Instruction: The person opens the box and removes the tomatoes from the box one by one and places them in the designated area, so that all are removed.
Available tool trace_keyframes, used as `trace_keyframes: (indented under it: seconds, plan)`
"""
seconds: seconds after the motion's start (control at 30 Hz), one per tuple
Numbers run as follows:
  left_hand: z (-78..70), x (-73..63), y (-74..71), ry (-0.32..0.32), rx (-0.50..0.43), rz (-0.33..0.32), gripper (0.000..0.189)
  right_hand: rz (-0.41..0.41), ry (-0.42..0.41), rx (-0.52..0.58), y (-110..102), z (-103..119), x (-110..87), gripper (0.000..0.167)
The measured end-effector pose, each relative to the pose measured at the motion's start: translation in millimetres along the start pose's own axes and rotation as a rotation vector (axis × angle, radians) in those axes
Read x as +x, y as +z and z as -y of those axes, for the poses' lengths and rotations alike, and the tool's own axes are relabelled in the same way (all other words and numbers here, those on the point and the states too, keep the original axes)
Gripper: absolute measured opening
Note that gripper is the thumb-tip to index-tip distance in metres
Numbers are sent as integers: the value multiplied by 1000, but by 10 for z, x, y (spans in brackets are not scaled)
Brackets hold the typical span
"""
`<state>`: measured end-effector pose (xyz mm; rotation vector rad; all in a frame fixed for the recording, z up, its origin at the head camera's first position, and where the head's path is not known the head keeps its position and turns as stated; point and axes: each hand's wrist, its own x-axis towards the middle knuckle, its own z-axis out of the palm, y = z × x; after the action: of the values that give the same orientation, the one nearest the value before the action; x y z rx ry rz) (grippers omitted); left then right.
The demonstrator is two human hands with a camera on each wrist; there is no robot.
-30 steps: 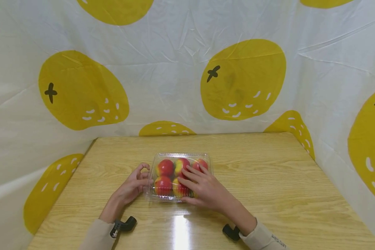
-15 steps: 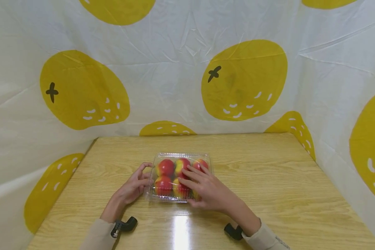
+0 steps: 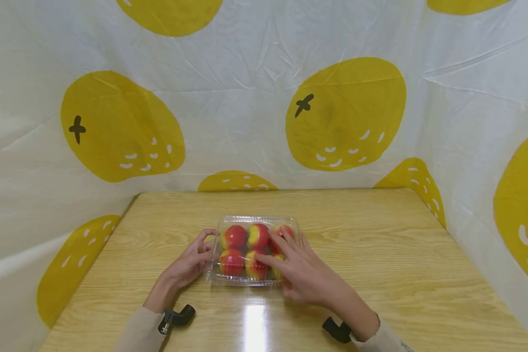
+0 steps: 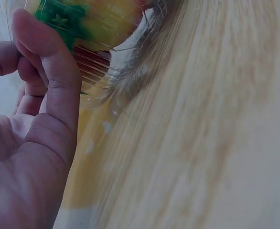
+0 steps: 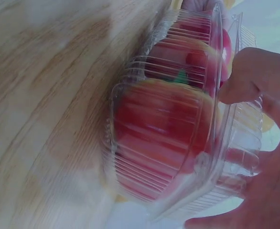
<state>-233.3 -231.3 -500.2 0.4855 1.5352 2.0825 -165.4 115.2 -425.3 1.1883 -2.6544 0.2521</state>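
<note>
A clear plastic clamshell container (image 3: 258, 280) lies on the table with its lid over several red and yellow apples (image 3: 235, 237). My left hand (image 3: 189, 261) is at its left side, thumb and curled fingers pinching the rim; the left wrist view shows the thumb (image 4: 49, 62) against the plastic and a green part beside an apple. Over the right part of the lid spreads my right hand (image 3: 305, 274), fingers fairly straight. In the right wrist view its thumb (image 5: 242, 78) presses near the front rim. Whether the lid is fully snapped down I cannot tell.
The wooden table (image 3: 378, 254) extends around the container on all sides. A white curtain (image 3: 233, 122) with large yellow fruit prints encloses the back and sides. Black wrist mounts (image 3: 179, 317) sit at both cuffs.
My right hand has shifted right across the lid, its thumb drawing away from the front middle to the right front corner. The left hand stays at the container's left side.
</note>
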Motion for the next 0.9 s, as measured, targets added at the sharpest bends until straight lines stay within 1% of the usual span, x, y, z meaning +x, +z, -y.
trace_keyframes:
  seconds: [0.13,0.27,0.33,0.43,0.6,0.77,0.9]
  plan:
    - [-4,9,2,-7,6,0,55,54,57,77,-23,-10,-35,86]
    - [3,11,7,-6,3,9,56,102,79,121,-32,-10,-60,90]
    - [2,9,16,-7,4,6,56,114,81,127,-32,-5,-69,92]
    - [-6,2,27,-13,10,-4,56,115,73,116,-36,5,-71,96]
    - [-19,-1,44,-12,11,-7,56,74,25,76,-47,5,-67,97]
    - [-6,0,51,-2,-12,26,57,70,22,64,-38,7,-63,96]
    - [5,-14,50,6,-11,57,57,79,25,67,-21,7,-56,89]
